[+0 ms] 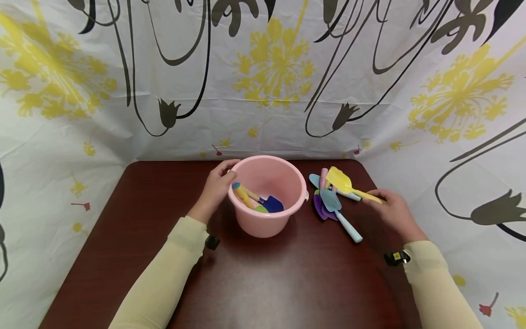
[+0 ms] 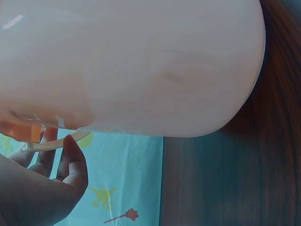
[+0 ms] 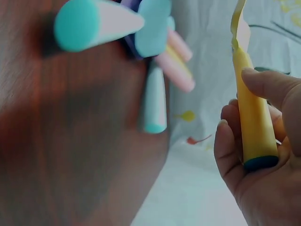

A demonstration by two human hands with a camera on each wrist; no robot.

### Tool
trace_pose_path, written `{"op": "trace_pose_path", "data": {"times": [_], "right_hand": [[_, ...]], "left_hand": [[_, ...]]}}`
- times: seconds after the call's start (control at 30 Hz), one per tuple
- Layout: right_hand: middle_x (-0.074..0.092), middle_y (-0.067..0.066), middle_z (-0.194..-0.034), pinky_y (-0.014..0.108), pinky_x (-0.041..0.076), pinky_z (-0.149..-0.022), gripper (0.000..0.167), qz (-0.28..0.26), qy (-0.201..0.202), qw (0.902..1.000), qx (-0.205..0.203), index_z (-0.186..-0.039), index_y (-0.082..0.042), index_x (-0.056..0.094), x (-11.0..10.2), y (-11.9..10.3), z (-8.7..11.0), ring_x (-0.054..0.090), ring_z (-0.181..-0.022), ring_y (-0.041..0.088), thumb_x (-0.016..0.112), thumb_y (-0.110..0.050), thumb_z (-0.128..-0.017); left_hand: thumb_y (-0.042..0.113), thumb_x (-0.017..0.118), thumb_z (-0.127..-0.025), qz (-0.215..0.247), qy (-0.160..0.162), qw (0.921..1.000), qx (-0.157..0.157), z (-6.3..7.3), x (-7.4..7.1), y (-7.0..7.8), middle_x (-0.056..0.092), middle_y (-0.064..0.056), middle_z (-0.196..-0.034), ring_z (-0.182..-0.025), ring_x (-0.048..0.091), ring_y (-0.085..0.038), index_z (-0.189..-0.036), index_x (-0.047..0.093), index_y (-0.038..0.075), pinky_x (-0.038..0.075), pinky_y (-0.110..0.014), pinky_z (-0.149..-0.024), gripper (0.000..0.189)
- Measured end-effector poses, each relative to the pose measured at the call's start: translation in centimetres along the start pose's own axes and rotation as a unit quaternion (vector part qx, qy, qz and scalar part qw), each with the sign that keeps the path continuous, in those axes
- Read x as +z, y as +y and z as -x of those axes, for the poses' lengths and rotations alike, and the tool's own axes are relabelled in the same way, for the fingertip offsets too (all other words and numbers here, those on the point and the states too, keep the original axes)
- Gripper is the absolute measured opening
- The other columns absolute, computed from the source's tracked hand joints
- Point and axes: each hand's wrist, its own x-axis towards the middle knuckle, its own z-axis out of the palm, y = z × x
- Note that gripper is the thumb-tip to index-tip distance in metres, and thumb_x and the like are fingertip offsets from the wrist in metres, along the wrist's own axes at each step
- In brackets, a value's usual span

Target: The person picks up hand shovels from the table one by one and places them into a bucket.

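Bucket on table, trowels to its right

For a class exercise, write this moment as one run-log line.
left hand: grips pink bucket | right hand: holds yellow toy shovel | in bucket: blue-bladed shovel | beside bucket: toy tools

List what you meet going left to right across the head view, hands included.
Left hand → pink bucket → pile of toy shovels → right hand, which grips a yellow shovel reaching back over the pile.
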Motion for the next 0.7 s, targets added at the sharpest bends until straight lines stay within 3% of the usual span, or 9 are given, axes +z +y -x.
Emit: {"op": "trace_pose_path", "data": {"times": [0.2, 0.37, 0.7], "right_hand": [[0.070, 0.017, -0.114, 0.030, 0.048, -0.062, 0.042, -0.012, 0.032, 0.9994, -0.003, -0.134, -0.003, 0.074, -0.5, -2.3, 0.2, 0.053, -0.077, 0.020, 0.073, -0.037, -0.109], [0.069, 0.017, -0.105, 0.030, 0.046, -0.057, 0.040, -0.020, 0.051, 0.9984, -0.014, -0.131, -0.002, 0.075, -0.8, -4.3, -0.2, 0.051, -0.069, 0.020, 0.075, -0.035, -0.108], [0.068, 0.015, -0.106, 0.029, 0.047, -0.058, 0.037, -0.011, 0.048, 0.9977, -0.048, -0.130, -0.004, 0.076, -1.5, -8.2, -0.6, 0.053, -0.073, 0.021, 0.076, -0.033, -0.107]], "left_hand": [[0.021, 0.060, -0.108, 0.000, 0.002, 1.0000, 0.003, 0.0, 0.2, 0.0, 0.066, -0.009, -0.139, -0.118, 0.061, -0.028, -0.146, 0.071, 0.019, 0.057, -0.039, -0.100, 0.039], [0.020, 0.060, -0.109, 0.000, 0.007, 1.0000, -0.001, 0.1, 0.1, -0.1, 0.066, -0.010, -0.138, -0.119, 0.062, -0.029, -0.146, 0.071, 0.019, 0.056, -0.041, -0.101, 0.039], [0.023, 0.060, -0.110, -0.001, 0.003, 1.0000, -0.007, 0.0, 0.2, -0.1, 0.066, -0.007, -0.141, -0.119, 0.061, -0.028, -0.146, 0.071, 0.022, 0.056, -0.041, -0.102, 0.038]]}}
